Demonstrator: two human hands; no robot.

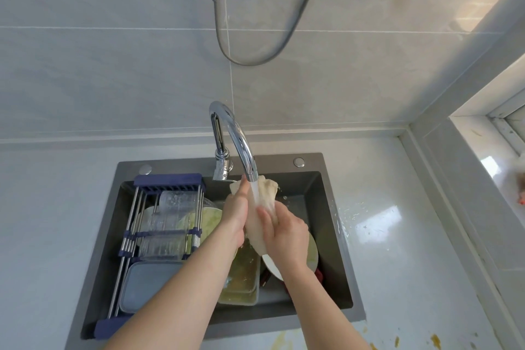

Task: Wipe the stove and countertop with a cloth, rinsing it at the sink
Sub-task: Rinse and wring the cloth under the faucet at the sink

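A pale, glossy countertop [397, 236] runs along a grey tiled wall [113, 65], seen from above. Set into it is a dark grey sink [335, 236], the largest thing in view. A metal drying rack [159, 236] with blue ends spans the sink's left side and holds clear glasses and a container. Dirty dishes lie in the basin, among them a rectangular tray [244, 278] with yellowish residue and a white plate [272, 267].

A curved chrome faucet [235, 136] arches over the basin, and water runs from its spout. Two bare forearms reach in from the bottom edge. Between the hands, directly under the stream, hangs a pale, wet cloth [264, 202], bunched lengthwise. The left hand [235, 216] grips the cloth's left side, fingers curled around it, reaching up near the spout. The right hand [287, 233] sits lower and to the right, fingers curled over the cloth's lower part, squeezing it against the palm.

Yellow-brown stains [434, 341] mark the countertop near the bottom right corner.
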